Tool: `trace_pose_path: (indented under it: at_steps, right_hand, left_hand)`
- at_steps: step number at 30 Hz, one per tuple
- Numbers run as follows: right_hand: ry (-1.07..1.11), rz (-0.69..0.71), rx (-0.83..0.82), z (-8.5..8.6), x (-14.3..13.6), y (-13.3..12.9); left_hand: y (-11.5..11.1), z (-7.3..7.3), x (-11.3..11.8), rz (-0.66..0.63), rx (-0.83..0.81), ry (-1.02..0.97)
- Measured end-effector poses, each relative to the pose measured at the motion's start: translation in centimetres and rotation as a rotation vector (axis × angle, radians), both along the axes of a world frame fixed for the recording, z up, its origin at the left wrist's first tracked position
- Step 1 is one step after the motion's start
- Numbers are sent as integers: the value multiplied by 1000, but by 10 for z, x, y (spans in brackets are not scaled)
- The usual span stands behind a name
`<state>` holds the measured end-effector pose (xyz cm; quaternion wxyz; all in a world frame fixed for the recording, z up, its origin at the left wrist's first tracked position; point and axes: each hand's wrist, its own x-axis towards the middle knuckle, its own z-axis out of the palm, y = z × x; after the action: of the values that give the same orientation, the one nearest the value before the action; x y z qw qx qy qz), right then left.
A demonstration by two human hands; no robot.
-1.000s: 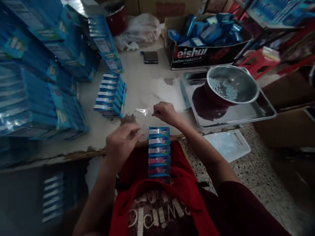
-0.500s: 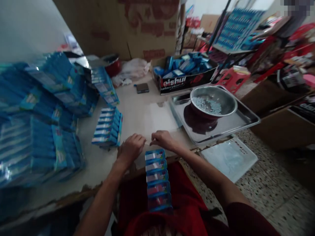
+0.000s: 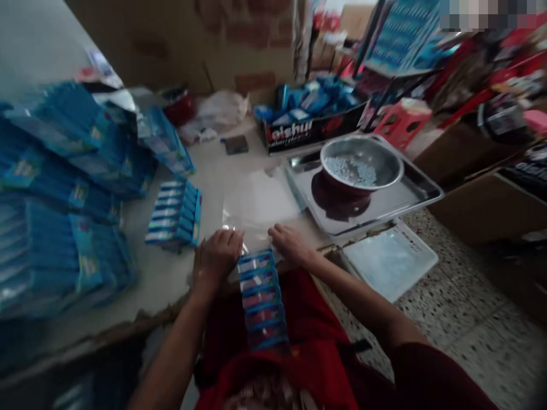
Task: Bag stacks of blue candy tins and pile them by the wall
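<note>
In your lap, on the red fabric apron [image 3: 314, 324], a row of small blue printed boxes [image 3: 262, 302] runs lengthwise away from you, its far end between your hands. Your left hand [image 3: 219, 253], fingers curled inward, pinches one side of a thin, clear plastic film [image 3: 233, 221]; your right hand [image 3: 293, 245], also curled, grips the other side near the last box. Part of the film lies over the pale, worn tabletop [image 3: 209, 193]. Right of your right forearm sits a flat, whitish plastic panel [image 3: 388, 262]. Left of your left hand, well apart from it, stands a second row of blue boxes [image 3: 176, 213], with tall stacks of blue boxes [image 3: 55, 256] farther left. Beyond your right hand, a rectangular silver metal tray [image 3: 387, 202] carries a round metal bowl [image 3: 382, 155] with small pale-blue pieces [image 3: 352, 171] inside. Farthest back, a black printed cardboard carton [image 3: 333, 126] holds shiny blue packets [image 3: 316, 97].
</note>
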<state>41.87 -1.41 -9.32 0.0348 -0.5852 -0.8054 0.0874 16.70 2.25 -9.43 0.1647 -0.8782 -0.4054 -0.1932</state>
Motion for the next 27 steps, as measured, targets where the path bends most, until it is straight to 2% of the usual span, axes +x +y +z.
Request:
trace_pose_path:
  at_steps: [4, 6, 10, 13, 15, 17, 20, 23, 25, 27]
  right_hand:
    - [38, -53, 34, -23, -2, -3]
    - [47, -74, 70, -29, -3, -4]
    - [72, -45, 166, -32, -1, -12]
    - [89, -38, 176, -28, -3, -19]
    - [105, -52, 124, -21, -6, -22]
    - [132, -89, 51, -9, -9, -25]
    - [214, -185, -13, 19, -12, -33]
    - [364, -268, 61, 48, -13, -48]
    - [519, -300, 151, 61, -16, -59]
    - [682, -343, 236, 65, -23, -69]
  left_hand:
    - [5, -11, -4, 68, -162, -27]
    - [7, -18, -5, 82, -186, -35]
    - [4, -28, -7, 30, -167, -108]
    - [2, -28, -10, 3, -199, -150]
    - [-1, -19, -13, -6, -248, -130]
    - [-9, -3, -15, 14, -294, -115]
    - [-31, 31, -13, 77, -298, -131]
    - [-59, 63, -4, 136, -248, -213]
    - [-74, 72, 2, 178, -221, -309]
    - [-84, 70, 7, 224, -204, -415]
